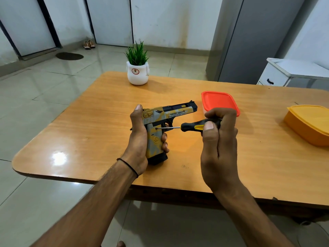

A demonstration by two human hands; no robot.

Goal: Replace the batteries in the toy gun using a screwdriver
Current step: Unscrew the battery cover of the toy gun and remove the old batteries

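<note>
We see a wooden counter [106, 104] carrying a yellow lidded box [309, 123] at its right edge, a red-lidded box [219, 101] near the middle and a potted plant [137, 68] at the far side. Above the counter's near half, the left hand [138, 138] wraps the grip of the toy gun [170, 113], thumb up along the rear of the slide, fingers curled round the front. The gun stands upright, muzzle toward the red-lidded box, and we cannot tell whether its base touches the counter. The right hand [219, 143] clasps the black-and-yellow handle of the screwdriver [192, 126], thumb lying along it. The thin shaft runs level, and its tip meets a small dark screw recess [156, 128] at the top of the grip, just behind the trigger. We judge the step to be working the 1 screw that secures the battery cover. To do it well, we would hold the shaft square to the grip face, push along its axis so the tip seats fully, brace the gun with the left palm, and turn in short twists. A tilted tip could slip and chew the screw head.
</note>
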